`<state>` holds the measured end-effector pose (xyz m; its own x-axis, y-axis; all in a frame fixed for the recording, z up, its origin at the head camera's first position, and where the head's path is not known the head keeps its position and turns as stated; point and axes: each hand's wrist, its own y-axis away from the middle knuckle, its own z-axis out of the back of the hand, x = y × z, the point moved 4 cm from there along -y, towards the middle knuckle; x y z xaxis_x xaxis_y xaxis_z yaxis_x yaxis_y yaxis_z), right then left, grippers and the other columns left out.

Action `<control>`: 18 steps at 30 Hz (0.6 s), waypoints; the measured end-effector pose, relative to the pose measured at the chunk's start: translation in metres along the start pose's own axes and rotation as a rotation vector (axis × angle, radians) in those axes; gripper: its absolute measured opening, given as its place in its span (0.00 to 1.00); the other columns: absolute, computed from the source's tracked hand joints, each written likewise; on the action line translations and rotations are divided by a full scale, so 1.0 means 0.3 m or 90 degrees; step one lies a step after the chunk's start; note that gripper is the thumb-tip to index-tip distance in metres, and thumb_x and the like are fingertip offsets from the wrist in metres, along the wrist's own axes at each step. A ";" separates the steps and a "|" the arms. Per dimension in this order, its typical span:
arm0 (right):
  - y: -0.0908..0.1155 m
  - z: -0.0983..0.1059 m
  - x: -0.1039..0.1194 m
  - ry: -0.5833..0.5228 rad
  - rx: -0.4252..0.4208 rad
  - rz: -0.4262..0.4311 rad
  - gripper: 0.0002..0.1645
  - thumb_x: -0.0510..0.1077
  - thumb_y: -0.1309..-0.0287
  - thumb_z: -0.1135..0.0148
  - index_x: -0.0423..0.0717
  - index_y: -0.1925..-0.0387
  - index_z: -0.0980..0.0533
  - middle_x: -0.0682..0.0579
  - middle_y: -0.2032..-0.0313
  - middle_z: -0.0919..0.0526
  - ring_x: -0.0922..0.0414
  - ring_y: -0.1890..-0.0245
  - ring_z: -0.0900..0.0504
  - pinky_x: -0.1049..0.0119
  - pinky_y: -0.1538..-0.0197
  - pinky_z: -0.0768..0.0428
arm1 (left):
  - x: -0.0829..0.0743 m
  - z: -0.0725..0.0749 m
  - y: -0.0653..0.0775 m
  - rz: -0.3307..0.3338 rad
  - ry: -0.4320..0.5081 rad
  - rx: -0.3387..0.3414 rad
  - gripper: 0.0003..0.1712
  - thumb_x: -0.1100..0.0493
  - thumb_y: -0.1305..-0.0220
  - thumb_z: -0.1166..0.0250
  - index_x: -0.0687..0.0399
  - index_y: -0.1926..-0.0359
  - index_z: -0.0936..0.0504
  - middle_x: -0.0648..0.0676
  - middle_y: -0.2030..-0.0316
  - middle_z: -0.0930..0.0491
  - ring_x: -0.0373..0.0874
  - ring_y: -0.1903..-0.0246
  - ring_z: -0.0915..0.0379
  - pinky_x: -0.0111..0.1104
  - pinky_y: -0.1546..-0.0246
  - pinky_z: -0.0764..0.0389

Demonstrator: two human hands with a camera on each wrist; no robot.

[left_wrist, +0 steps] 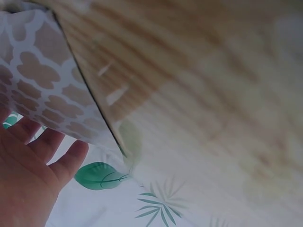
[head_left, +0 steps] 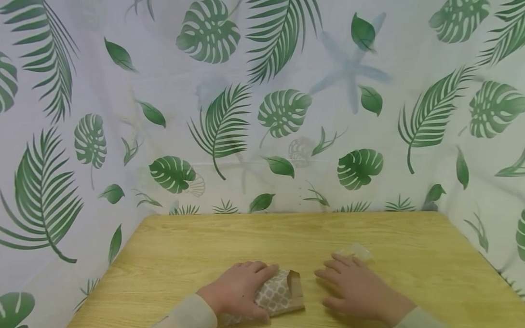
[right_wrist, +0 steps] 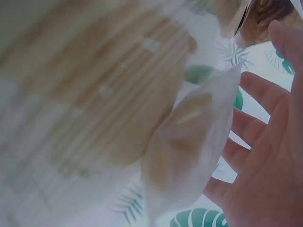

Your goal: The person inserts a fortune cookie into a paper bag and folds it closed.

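Observation:
A flat beige packet with a white lattice pattern [head_left: 275, 292] lies near the front of the table, its right end brown. My left hand [head_left: 240, 289] grips it from the left, fingers along the far side and thumb at the near side. In the left wrist view, fingertips [left_wrist: 71, 158] lie at the patterned edge. My right hand [head_left: 357, 289] is spread low over the table to the right of the packet, its fingers apart. A translucent plastic bag [right_wrist: 189, 151] stands right beside those fingers; in the head view it shows just beyond them, partly hidden.
The wood-grain table [head_left: 190, 243] has a far edge against a white curtain with green leaves [head_left: 281, 111]. More of the leaf-printed cloth hangs along the left and right sides. Bare tabletop lies between the hands.

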<state>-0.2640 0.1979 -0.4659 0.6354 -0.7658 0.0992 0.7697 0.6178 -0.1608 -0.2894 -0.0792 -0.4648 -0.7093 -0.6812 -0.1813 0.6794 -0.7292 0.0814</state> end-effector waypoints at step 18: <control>0.080 0.061 -0.090 -0.036 -0.017 -0.073 0.41 0.67 0.41 0.34 0.53 0.32 0.27 0.44 0.34 0.27 0.36 0.30 0.36 0.33 0.35 0.36 | 0.016 -0.010 0.004 0.002 0.007 0.016 0.60 0.24 0.47 0.32 0.37 0.20 0.47 0.46 0.29 0.36 0.46 0.30 0.39 0.50 0.31 0.37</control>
<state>-0.2615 0.2367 -0.4544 0.5462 -0.8196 0.1731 0.8361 0.5210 -0.1718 -0.2913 -0.0831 -0.4684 -0.7048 -0.6828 -0.1922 0.6766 -0.7285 0.1071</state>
